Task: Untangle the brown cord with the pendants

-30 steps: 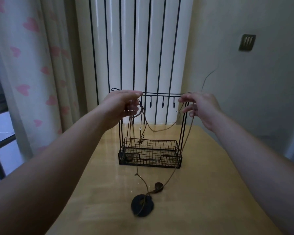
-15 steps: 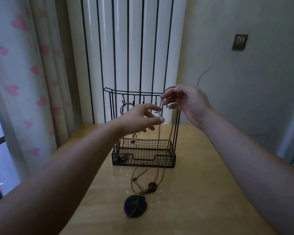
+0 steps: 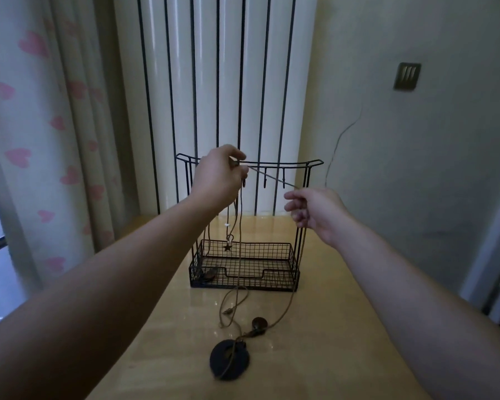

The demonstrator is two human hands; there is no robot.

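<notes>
A thin brown cord [image 3: 272, 178] runs taut between my two hands in front of a black wire rack [image 3: 244, 280]. My left hand [image 3: 218, 176] pinches the cord near the rack's top bar. My right hand [image 3: 312, 210] pinches it lower and to the right. From my hands, strands hang down to the table. There lie a large dark round pendant [image 3: 229, 360] and a small brown pendant [image 3: 259, 323]. A star pendant [image 3: 227, 247] dangles in front of the rack's basket. Another dark pendant [image 3: 208, 276] sits in the basket's left corner.
The rack stands at the far end of a glossy wooden table [image 3: 315, 327], with small hooks [image 3: 274, 179] under its top bar. Behind are a white ribbed radiator [image 3: 228, 82], a curtain with pink hearts [image 3: 41, 140] on the left and a wall on the right.
My left hand rose to the rack's top bar and took hold of the cord. My right hand dropped lower and right, stretching the cord straight between the hands.
</notes>
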